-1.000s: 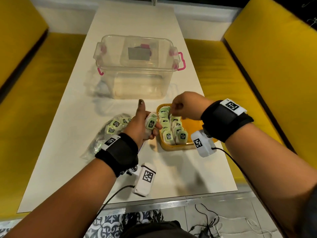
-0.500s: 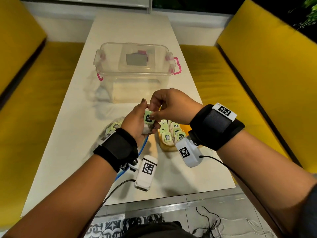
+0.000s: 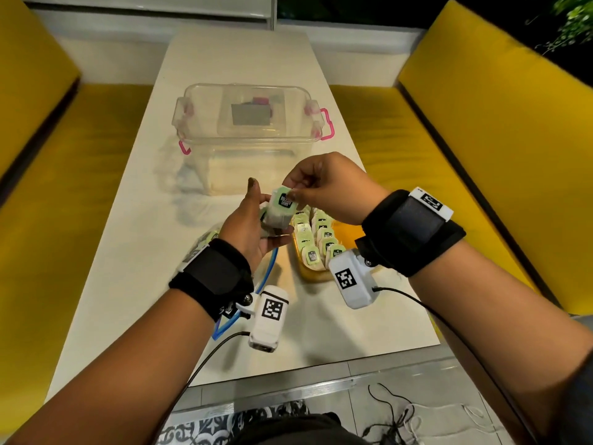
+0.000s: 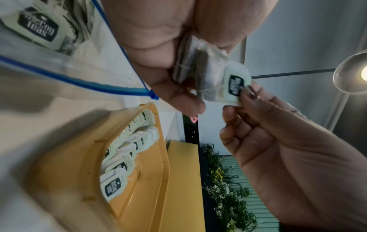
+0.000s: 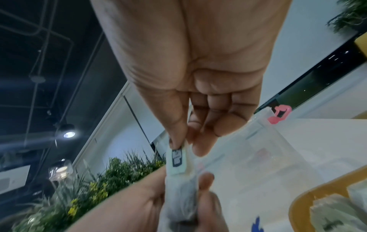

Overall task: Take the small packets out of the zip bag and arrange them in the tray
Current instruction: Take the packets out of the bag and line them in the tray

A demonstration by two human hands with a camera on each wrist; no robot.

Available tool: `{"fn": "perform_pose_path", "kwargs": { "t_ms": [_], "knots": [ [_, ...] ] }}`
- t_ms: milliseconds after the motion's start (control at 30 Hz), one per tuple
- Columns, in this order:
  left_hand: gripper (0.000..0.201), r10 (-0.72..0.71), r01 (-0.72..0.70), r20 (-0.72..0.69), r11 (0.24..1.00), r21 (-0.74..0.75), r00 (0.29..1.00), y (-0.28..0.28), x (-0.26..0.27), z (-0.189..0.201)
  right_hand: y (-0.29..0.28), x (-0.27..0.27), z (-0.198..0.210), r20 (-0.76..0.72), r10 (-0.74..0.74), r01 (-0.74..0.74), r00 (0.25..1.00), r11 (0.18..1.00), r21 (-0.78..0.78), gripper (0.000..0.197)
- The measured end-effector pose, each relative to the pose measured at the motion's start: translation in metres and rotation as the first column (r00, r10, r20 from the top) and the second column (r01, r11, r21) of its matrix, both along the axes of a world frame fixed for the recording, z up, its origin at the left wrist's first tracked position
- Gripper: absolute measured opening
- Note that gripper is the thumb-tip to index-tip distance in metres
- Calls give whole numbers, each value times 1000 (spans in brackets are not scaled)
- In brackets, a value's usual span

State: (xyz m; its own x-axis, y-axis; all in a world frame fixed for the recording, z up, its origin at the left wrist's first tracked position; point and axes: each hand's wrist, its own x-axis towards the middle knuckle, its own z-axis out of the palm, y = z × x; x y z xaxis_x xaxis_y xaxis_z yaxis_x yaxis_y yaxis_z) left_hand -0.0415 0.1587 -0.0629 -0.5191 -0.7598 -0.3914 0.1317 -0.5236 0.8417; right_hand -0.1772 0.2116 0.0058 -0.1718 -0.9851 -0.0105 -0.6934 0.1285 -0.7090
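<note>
A small stack of packets (image 3: pixel 278 213), pale gauze pouches with green tags printed in black, is gripped in the curled left hand (image 3: pixel 248 231) at centre frame. The top tag is pinched by the right hand (image 3: pixel 324 187). Below right, the yellow tray (image 3: pixel 313 274) is lined with packets. The zip bag (image 4: pixel 65 69) lies on a cream table (image 3: pixel 134 252) between yellow benches (image 3: pixel 481 139).

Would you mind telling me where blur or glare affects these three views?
Head view: sharp centre, table edges bowed by the wide lens. Left wrist view: lamp glares; tray rim blurred. Right wrist view: tea bag and left hand soft.
</note>
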Motion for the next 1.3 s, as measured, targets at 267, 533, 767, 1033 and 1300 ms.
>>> {"fn": "perform_pose_path", "kwargs": {
  "t_ms": [267,533,767,1033,1300],
  "knots": [
    [10,-210,245,138,907,-343,968,5,7,-9,1,-14,19,-125,-3,10,992,998,58,14],
    [12,-126,154,93,894,-421,988,11,4,-8,6,-10,12,-105,1,6,994,998,60,20],
    [12,-80,106,76,881,-461,994,16,-2,-3,10,-11,11,-67,-44,48,997,998,49,27],
    [10,-18,33,44,922,-385,999,14,-8,-5,13,-16,2,-32,-75,75,997,997,2,4],
    [2,-67,80,47,921,-382,997,14,-9,-3,15,-21,-1,171,-122,130,978,991,-35,18]
  ]
}}
